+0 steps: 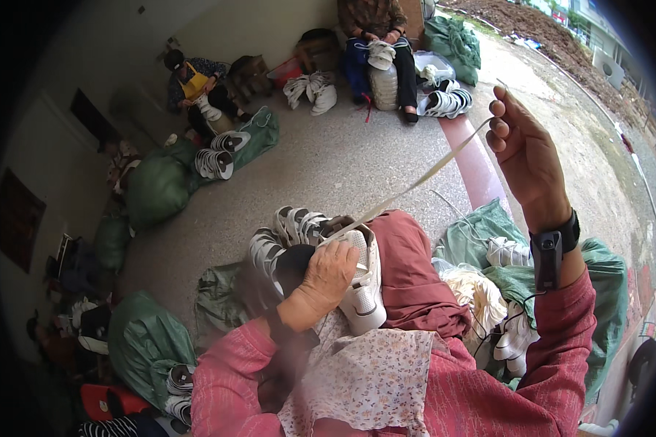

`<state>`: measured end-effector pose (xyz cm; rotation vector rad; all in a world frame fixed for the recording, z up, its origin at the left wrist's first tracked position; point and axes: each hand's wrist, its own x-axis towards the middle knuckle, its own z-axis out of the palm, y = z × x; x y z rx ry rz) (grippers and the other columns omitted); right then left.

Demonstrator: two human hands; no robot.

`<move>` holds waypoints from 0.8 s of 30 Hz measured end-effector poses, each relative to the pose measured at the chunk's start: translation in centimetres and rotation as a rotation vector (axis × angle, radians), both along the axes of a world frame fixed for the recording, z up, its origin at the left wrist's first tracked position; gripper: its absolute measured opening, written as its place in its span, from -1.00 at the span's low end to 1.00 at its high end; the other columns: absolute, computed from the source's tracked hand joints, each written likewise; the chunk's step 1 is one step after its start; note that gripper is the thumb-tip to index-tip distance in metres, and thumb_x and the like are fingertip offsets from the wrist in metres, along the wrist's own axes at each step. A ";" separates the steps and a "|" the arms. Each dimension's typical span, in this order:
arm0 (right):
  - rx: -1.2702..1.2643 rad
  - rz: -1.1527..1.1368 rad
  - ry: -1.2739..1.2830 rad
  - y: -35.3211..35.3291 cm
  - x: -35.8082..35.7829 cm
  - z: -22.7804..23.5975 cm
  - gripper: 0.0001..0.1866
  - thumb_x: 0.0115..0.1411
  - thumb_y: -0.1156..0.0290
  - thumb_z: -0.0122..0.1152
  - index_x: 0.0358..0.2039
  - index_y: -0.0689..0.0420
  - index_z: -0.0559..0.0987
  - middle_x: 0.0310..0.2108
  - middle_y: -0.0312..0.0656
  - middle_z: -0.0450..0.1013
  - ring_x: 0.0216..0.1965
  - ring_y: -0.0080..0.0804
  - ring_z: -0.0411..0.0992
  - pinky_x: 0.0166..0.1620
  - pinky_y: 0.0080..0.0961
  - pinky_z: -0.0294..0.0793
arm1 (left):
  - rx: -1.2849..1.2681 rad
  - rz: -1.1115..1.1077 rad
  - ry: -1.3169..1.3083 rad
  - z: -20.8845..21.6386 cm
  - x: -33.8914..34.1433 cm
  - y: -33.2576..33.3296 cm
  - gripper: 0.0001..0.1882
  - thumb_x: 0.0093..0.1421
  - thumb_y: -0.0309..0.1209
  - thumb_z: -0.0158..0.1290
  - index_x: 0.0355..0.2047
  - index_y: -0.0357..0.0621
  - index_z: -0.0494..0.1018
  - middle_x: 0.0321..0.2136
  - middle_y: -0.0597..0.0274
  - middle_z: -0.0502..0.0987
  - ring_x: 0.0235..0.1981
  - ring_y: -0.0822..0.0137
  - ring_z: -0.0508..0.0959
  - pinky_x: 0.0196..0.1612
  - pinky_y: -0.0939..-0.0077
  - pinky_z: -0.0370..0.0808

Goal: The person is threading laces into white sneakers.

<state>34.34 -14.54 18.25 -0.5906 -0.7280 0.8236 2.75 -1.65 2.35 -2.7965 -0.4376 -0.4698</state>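
Observation:
A white sneaker (pixel 366 290) rests on my lap against the maroon trouser leg, its toe toward me. My left hand (pixel 319 282) is closed over the shoe's upper by the lace holes, its fingertips partly hidden. From that spot a flat off-white shoelace (pixel 423 177) runs taut up to the right. Raised high at the right, my right hand (pixel 526 149) has its fingers curled and pinched on the far part of this lace. A thin tip stands up above the fingers.
Striped white-and-dark shoes (pixel 264 251) stand just beyond my left hand. Green sacks (pixel 149 331) lie on both sides, with a bundle of cream laces (pixel 476 295) by my right knee. Across the speckled floor (pixel 342 160), two seated people (pixel 375 29) handle shoes.

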 end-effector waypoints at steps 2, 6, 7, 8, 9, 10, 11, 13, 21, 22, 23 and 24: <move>-0.062 -0.084 0.076 0.2 0.9 -1.6 -0.68 0.43 0.40 -0.01 0.13 0.25 0.42 -0.23 -0.30 0.53 -0.39 -0.62 0.48 -0.33 -0.66 0.48 | -0.020 -0.034 -0.039 0.1 -0.2 0.2 -0.80 -0.01 -0.46 0.09 -0.35 -0.14 0.37 -0.36 0.11 0.39 -0.22 0.11 0.46 -0.12 0.28 0.42; -0.087 -0.173 0.170 -0.4 4.4 -4.9 -0.69 0.42 0.43 0.00 0.10 0.28 0.41 -0.08 -0.12 0.55 -0.21 -0.46 0.58 -0.14 -0.51 0.61 | -0.199 -0.181 -0.011 2.0 -0.3 -0.4 -0.84 -0.01 -0.44 0.09 -0.37 -0.13 0.43 -0.38 0.15 0.43 -0.23 0.09 0.48 -0.05 0.24 0.40; -0.077 -0.213 0.174 -0.5 5.1 -5.4 -0.68 0.41 0.42 0.00 0.10 0.29 0.40 -0.05 -0.07 0.54 -0.15 -0.38 0.59 -0.08 -0.44 0.62 | -0.269 -0.250 0.008 2.2 -0.4 -0.5 -0.83 -0.04 -0.45 0.10 -0.38 -0.15 0.43 -0.40 0.13 0.45 -0.24 0.05 0.48 -0.02 0.20 0.39; -0.084 -0.234 0.203 -0.6 6.0 -5.7 -0.69 0.42 0.42 -0.01 0.08 0.30 0.39 -0.02 -0.02 0.51 -0.13 -0.34 0.58 -0.04 -0.39 0.63 | -0.271 -0.248 0.008 2.3 -0.6 -0.6 -0.83 -0.04 -0.45 0.10 -0.38 -0.15 0.43 -0.40 0.13 0.45 -0.24 0.05 0.48 -0.02 0.20 0.39; -0.086 -0.230 0.204 -0.6 6.7 -6.3 -0.69 0.42 0.42 -0.01 0.08 0.30 0.39 -0.02 -0.02 0.51 -0.13 -0.34 0.58 -0.04 -0.39 0.63 | -0.410 -0.282 0.072 2.3 -0.8 -0.9 -0.83 -0.01 -0.44 0.09 -0.36 -0.15 0.42 -0.45 0.11 0.45 -0.30 0.06 0.49 -0.04 0.21 0.40; -0.094 -0.262 0.247 -0.6 7.6 -6.8 -0.71 0.41 0.43 0.00 0.07 0.31 0.39 -0.03 -0.02 0.52 -0.13 -0.33 0.58 -0.03 -0.38 0.63 | -0.548 -0.320 0.132 2.3 -0.9 -1.1 -0.82 0.02 -0.44 0.08 -0.34 -0.14 0.40 -0.50 0.10 0.45 -0.36 0.07 0.50 -0.06 0.21 0.41; -0.100 -0.292 0.291 -0.6 8.6 -7.4 -0.72 0.41 0.44 0.01 0.06 0.31 0.39 -0.04 -0.02 0.52 -0.13 -0.33 0.58 -0.02 -0.37 0.63 | -0.549 -0.317 0.128 2.3 -1.2 -1.8 -0.82 0.02 -0.44 0.08 -0.34 -0.14 0.40 -0.50 0.10 0.45 -0.36 0.07 0.50 -0.06 0.21 0.41; -0.101 -0.262 0.329 -0.7 11.0 -9.3 -0.73 0.40 0.48 0.02 0.05 0.32 0.39 -0.07 -0.03 0.52 -0.12 -0.32 0.58 0.01 -0.33 0.63 | -0.767 -0.373 0.194 3.4 -1.4 -3.7 -0.72 0.06 -0.42 0.10 -0.19 -0.16 0.44 -0.53 0.08 0.49 -0.41 0.06 0.53 -0.08 0.23 0.43; -0.118 -0.404 0.620 -3.2 18.8 -17.1 -0.79 0.37 0.57 0.01 -0.02 0.37 0.39 -0.14 0.01 0.52 -0.08 -0.15 0.57 0.10 -0.15 0.62 | -0.982 -0.659 0.292 17.9 -9.0 -5.2 -0.68 0.23 -0.54 0.08 0.01 -0.24 0.53 -0.43 0.19 0.61 -0.52 0.20 0.61 -0.46 0.41 0.55; -0.115 -0.419 0.656 -3.4 19.6 -18.1 -0.79 0.36 0.59 0.01 -0.02 0.37 0.40 -0.14 0.04 0.53 -0.09 -0.15 0.58 0.10 -0.16 0.61 | -1.035 -0.588 0.305 19.5 -10.0 -4.4 -0.69 0.24 -0.54 0.09 0.01 -0.25 0.53 -0.47 0.21 0.61 -0.56 0.26 0.60 -0.49 0.46 0.53; -0.112 -0.444 0.692 -3.9 20.3 -19.2 -0.79 0.35 0.61 0.02 -0.03 0.37 0.40 -0.13 0.07 0.55 -0.11 -0.15 0.59 0.11 -0.16 0.61 | -1.089 -0.525 0.320 20.5 -11.2 -3.3 -0.70 0.26 -0.53 0.10 0.00 -0.27 0.54 -0.50 0.22 0.61 -0.60 0.32 0.58 -0.53 0.50 0.51; -0.113 -0.463 0.695 -4.1 20.9 -20.2 -0.78 0.33 0.62 0.06 -0.03 0.37 0.39 -0.12 0.07 0.54 -0.11 -0.14 0.59 0.13 -0.15 0.59 | -1.183 -0.393 0.231 21.0 -13.3 -2.5 -0.73 0.26 -0.53 0.10 -0.03 -0.30 0.55 -0.52 0.23 0.60 -0.61 0.36 0.57 -0.55 0.52 0.48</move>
